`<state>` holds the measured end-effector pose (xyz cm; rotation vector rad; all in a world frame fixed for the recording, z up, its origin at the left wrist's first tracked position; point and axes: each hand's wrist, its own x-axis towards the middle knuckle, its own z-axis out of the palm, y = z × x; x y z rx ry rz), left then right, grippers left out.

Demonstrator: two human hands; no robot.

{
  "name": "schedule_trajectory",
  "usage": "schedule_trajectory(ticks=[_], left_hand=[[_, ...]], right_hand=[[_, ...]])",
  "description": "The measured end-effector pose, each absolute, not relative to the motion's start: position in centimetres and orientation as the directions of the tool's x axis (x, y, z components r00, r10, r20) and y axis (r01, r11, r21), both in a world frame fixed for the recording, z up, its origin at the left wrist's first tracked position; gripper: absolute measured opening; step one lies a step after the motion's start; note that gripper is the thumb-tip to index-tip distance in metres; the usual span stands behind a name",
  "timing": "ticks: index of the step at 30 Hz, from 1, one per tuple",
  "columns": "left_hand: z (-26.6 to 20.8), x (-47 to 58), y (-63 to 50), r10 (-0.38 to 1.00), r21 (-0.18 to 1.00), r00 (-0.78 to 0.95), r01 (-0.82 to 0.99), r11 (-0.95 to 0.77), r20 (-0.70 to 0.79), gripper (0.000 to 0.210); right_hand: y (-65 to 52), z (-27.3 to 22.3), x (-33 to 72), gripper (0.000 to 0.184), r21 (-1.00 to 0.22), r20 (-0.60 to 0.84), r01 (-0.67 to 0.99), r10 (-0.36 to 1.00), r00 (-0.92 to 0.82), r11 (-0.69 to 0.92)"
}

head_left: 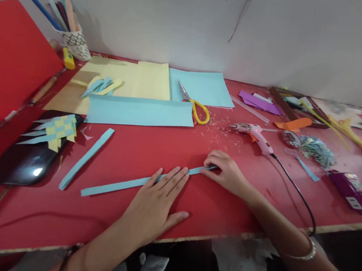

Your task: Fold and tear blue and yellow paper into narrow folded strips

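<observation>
A long light-blue paper strip lies slantwise on the red table. My left hand rests flat across its middle, fingers stretched out and thumb apart. At the strip's right end, my right hand pinches the paper between thumb and fingers; a small dark piece shows there, too hidden to name. A second blue paper strip lies to the left, touched by neither hand. Beyond my hands is a wide folded light-blue sheet, with yellow-handled scissors at its right end.
At left, a woven paper piece lies on a black glossy object. A pink glue gun trails its black cord to the front edge. A patterned pen cup stands at the back left. A purple device sits far right.
</observation>
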<state>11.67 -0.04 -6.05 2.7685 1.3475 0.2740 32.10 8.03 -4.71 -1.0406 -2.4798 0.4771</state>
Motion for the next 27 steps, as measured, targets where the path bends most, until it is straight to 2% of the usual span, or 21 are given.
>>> schedule_trajectory(ticks=[3,9,15,27], left_hand=[[-5.96,11.48,-0.04,0.786,0.131,0.607,0.775,-0.618,0.119,0.064],[-6.08,11.59,-0.07,0.789,0.155,0.598,0.774,-0.614,0.141,0.062],[-6.32,11.45,-0.1,0.787,0.177,0.593,0.767,-0.616,0.169,0.062],[-6.45,11.45,-0.24,0.786,0.153,0.588,0.773,-0.615,0.191,0.057]], right_hand=[[7.75,-4.71,32.71,0.016,-0.519,0.24,0.589,0.767,-0.596,0.62],[7.48,-5.0,33.27,0.016,-0.518,0.263,0.64,0.818,-0.512,0.567],[7.43,-5.06,33.1,0.017,-0.469,0.274,0.693,0.836,-0.475,0.547],[7.36,-5.07,32.77,0.018,-0.366,0.285,0.727,0.813,-0.507,0.581]])
